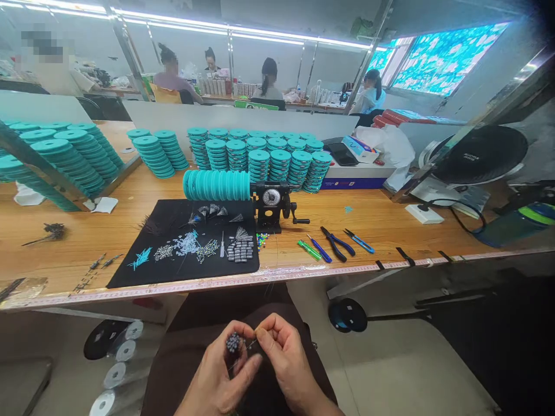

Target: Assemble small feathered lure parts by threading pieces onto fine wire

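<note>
Low over my lap, my left hand (pixel 226 367) curls around a bundle of small dark grey round-ended pieces (pixel 233 342); their exact kind is unclear. Thumb and finger of my right hand (pixel 281 355) pinch a thin line (pixel 251 344) close to the left fingertips. Ahead on the table lies a black mat (pixel 165 268) bearing white bits, small metal parts, blue pieces (pixel 141 257) and grey cylinders (pixel 240 249). Behind it, a hand-cranked winder (pixel 271 202) carries a row of turquoise spools (pixel 217 185).
Pliers (pixel 336 242), blue snips (pixel 359 240), a blue-handled tool (pixel 319 248) and a green piece (pixel 309 250) lie right of the winder. Stacked turquoise spools (pixel 259 159) line the back. A measuring tape (pixel 173 286) runs along the table edge. A fan (pixel 477 155) stands right. Several people sit beyond.
</note>
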Motion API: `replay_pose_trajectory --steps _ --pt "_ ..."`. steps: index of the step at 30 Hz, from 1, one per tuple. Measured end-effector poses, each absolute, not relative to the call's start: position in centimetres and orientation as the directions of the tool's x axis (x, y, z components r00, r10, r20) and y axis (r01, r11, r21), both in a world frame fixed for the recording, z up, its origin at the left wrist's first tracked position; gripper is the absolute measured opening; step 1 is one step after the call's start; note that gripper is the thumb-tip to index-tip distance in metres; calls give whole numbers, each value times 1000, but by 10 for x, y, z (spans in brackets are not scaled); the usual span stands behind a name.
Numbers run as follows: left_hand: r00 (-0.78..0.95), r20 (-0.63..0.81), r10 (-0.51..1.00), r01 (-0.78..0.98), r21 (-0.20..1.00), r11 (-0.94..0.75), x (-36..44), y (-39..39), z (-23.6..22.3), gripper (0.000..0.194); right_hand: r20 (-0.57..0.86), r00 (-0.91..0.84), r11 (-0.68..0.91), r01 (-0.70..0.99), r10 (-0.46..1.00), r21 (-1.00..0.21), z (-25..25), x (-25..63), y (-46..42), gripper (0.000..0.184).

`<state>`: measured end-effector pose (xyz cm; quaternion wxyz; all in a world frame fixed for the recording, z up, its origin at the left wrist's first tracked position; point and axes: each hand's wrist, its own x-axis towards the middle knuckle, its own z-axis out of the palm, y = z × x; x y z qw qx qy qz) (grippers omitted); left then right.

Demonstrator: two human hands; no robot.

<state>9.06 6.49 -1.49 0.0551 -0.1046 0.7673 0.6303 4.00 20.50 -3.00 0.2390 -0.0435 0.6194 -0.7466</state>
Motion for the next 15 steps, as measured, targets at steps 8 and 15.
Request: replay_pose_trajectory --steps 8,15 --pt "-983 28 -182 -81 825 559 90 60 -22 8 -141 -927 -5 153 -348 -988 -34 45 202 35" --pt "-979 80 -188 -20 880 475 94 56 -29 10 -93 -899 116 47 -428 -992 -33 49 200 26"
